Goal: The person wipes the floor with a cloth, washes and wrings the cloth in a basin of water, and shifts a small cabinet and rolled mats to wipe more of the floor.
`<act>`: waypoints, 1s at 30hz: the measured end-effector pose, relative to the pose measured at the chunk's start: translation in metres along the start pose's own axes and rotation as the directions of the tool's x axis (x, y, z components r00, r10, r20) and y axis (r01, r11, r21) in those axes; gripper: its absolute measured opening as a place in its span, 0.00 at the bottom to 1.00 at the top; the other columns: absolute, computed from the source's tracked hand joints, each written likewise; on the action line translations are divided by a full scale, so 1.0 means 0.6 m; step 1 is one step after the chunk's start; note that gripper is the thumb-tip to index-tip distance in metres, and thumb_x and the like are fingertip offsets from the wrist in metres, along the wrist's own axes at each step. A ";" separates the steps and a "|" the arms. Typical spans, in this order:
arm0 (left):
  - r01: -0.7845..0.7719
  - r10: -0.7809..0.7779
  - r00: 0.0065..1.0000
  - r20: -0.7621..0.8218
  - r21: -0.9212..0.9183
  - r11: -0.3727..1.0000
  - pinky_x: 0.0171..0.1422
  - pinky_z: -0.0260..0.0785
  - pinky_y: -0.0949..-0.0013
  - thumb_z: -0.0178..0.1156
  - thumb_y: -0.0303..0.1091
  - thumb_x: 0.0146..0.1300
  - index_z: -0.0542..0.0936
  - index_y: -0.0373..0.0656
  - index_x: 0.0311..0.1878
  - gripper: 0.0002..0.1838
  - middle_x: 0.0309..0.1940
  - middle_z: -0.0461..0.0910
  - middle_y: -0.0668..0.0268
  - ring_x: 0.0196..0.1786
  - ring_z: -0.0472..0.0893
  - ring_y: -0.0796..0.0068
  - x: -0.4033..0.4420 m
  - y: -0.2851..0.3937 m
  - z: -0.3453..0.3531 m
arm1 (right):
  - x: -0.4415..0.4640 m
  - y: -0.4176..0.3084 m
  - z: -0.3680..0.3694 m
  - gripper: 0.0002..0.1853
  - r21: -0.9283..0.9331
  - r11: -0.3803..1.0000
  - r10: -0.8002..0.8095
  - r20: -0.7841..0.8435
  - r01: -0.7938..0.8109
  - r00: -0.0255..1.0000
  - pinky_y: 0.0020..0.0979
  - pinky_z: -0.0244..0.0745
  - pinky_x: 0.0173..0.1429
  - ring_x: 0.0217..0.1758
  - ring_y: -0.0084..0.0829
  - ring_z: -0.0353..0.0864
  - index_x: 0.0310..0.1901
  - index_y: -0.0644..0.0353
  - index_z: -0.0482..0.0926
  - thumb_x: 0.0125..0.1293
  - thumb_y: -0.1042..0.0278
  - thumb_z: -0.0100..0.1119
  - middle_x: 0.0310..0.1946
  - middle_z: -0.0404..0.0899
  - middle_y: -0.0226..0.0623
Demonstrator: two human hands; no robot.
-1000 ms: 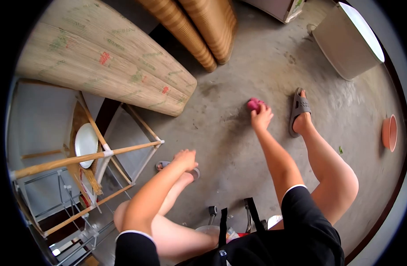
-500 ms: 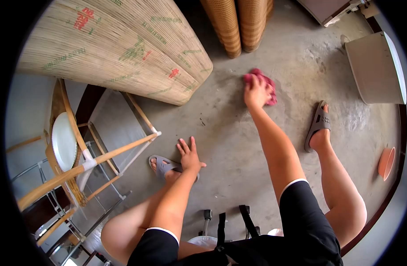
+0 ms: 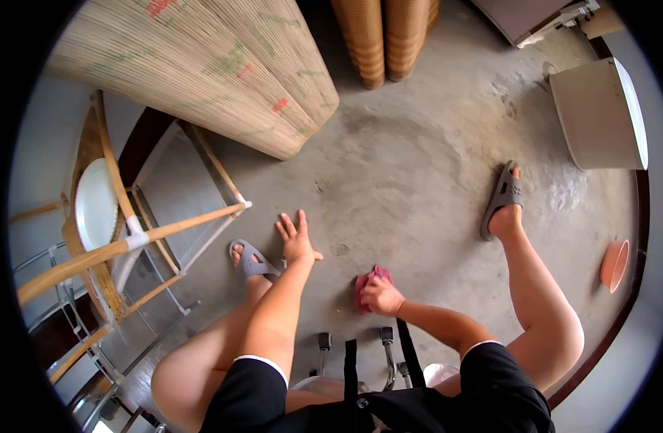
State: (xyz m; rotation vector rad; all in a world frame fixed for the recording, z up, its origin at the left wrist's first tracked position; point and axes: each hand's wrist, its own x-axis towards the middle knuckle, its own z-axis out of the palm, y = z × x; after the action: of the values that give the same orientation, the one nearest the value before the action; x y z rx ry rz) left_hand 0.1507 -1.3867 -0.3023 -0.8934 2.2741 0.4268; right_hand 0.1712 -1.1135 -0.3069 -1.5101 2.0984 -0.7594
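Note:
My right hand [image 3: 382, 296] presses a crumpled dark pink cloth [image 3: 363, 291] to the grey concrete floor [image 3: 396, 187], low in the middle of the view. Its fingers are curled over the cloth. To the left, my left hand [image 3: 297, 242] has its fingers spread, with nothing in it, just right of the grey slipper [image 3: 253, 262] on my left foot. Whether its palm touches the floor I cannot tell. My right foot wears the other grey slipper [image 3: 502, 195].
A large rolled bundle [image 3: 223, 72] and brown rolls [image 3: 367, 43] lie at the top. A wooden rack [image 3: 173, 227] with a white oval dish [image 3: 96, 206] stands left. At right are a pale tub [image 3: 595, 115] and an orange bowl [image 3: 615, 265]. Chair legs [image 3: 388, 353] show below.
My right hand has drawn the cloth back toward me and slightly left. My left hand, earlier bunched over the slipper, is spread beside it.

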 end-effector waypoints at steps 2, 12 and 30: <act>-0.005 0.006 0.999 -0.032 0.029 1.000 0.76 0.47 0.64 0.82 0.41 0.22 0.38 0.67 0.74 0.76 0.75 0.29 0.54 0.76 0.34 0.50 0.001 0.000 0.002 | 0.021 0.040 -0.046 0.09 -0.023 0.996 0.076 -0.311 -0.088 0.947 0.43 0.64 0.49 0.37 0.31 0.74 0.22 0.44 0.75 0.38 0.73 0.60 0.26 0.73 0.26; -0.008 0.010 0.999 -0.046 0.057 0.998 0.74 0.52 0.66 0.82 0.40 0.23 0.38 0.69 0.74 0.75 0.75 0.29 0.55 0.76 0.35 0.50 -0.002 0.000 -0.002 | 0.223 0.348 -0.268 0.28 0.094 0.520 0.738 -0.549 -0.849 0.392 0.53 0.63 0.64 0.61 0.54 0.61 0.60 0.34 0.71 0.55 0.68 0.59 0.57 0.69 0.38; -0.041 0.041 0.999 -0.019 -0.020 0.999 0.76 0.50 0.61 0.82 0.39 0.25 0.38 0.68 0.74 0.75 0.75 0.30 0.52 0.76 0.36 0.48 0.001 -0.005 -0.002 | 0.166 0.242 -0.178 0.23 0.056 0.845 0.412 -0.704 -0.532 0.579 0.46 0.59 0.60 0.57 0.42 0.71 0.52 0.53 0.76 0.51 0.76 0.54 0.51 0.76 0.39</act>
State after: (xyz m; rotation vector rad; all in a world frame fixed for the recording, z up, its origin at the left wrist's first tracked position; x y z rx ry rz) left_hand 0.1521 -1.3896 -0.3018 -0.8656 2.3122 0.4624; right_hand -0.0300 -1.1528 -0.3264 -0.6413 3.0107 -1.0666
